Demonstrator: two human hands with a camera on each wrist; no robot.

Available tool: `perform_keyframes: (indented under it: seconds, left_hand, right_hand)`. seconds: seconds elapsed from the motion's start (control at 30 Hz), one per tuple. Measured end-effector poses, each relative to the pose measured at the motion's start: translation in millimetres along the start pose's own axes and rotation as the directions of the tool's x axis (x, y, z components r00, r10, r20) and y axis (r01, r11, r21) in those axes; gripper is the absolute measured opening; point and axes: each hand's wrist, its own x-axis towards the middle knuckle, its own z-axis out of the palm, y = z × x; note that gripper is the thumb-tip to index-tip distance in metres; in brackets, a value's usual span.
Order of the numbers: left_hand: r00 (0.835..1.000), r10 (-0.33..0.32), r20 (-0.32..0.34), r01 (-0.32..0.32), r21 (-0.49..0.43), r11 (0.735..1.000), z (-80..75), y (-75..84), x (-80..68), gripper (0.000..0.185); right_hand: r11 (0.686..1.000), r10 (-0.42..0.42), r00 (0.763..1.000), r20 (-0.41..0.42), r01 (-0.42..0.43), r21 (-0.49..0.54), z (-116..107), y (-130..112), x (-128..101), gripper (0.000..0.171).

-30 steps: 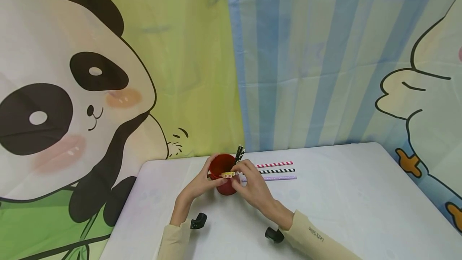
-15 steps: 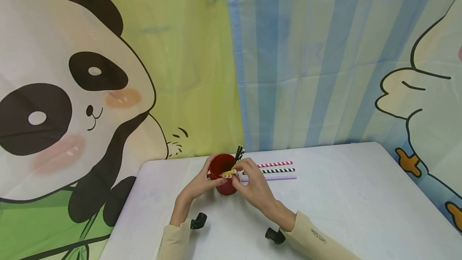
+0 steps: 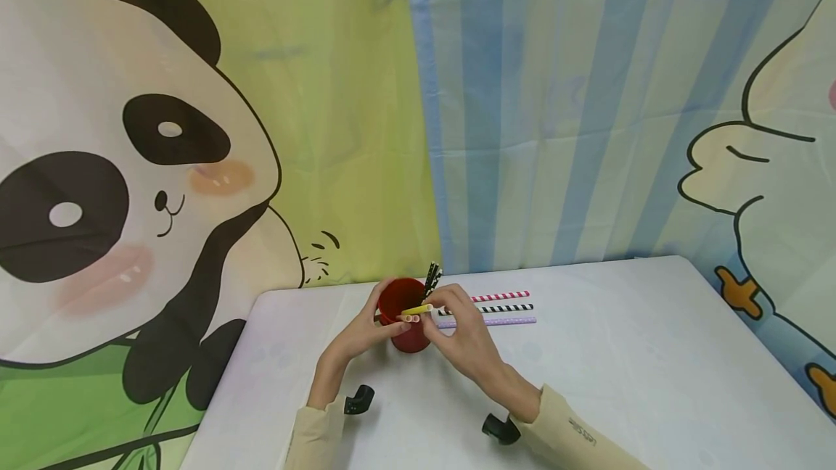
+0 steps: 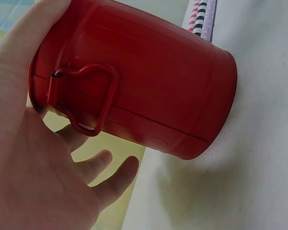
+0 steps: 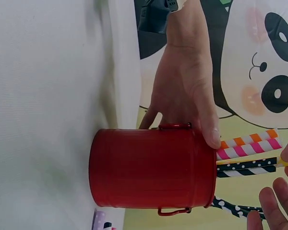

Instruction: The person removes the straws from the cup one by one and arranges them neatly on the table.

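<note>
A small red metal bucket (image 3: 410,337) with side handles stands upright on the white table. My left hand (image 3: 363,325) grips its rim from the left, thumb at the front. In the right wrist view, an orange-striped straw (image 5: 247,139), a pink-striped straw (image 5: 249,149) and a black dotted straw (image 5: 247,166) stick out of the bucket near the left thumb. Other black patterned straws (image 3: 432,278) lean at the far right side of the rim. Over the opening, my right hand (image 3: 465,336) pinches a yellow straw (image 3: 416,310) between thumb and fingers.
On the table (image 3: 620,354), right of the bucket, lie a red-striped straw (image 3: 503,296), a black-striped straw (image 3: 506,308) and a lilac straw (image 3: 509,322). Black devices (image 3: 360,400) sit at both wrists. Printed curtains (image 3: 522,129) hang behind the table.
The yellow straw has tilted and come apart from the pale straw ends beside it. My right hand has shifted slightly to the right; the left hand and bucket have stayed put.
</note>
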Motion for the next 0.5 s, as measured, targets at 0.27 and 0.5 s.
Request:
perform_keyframes:
  seconds: [0.27, 0.5]
  left_hand:
    - [1.0, 0.016, 0.008, -0.016, -0.006, 1.0, -0.3, -1.0, -0.2, 0.089]
    - [1.0, 0.006, 0.006, -0.006, 0.009, 1.0, -0.9, -1.9, 0.3, 0.09]
  right_hand:
    - [1.0, 0.015, 1.0, -0.022, -0.015, 0.025, -9, -6, 2, 0.022]
    - [0.999, 0.025, 0.998, -0.05, -0.024, 0.03, -16, -10, 4, 0.022]
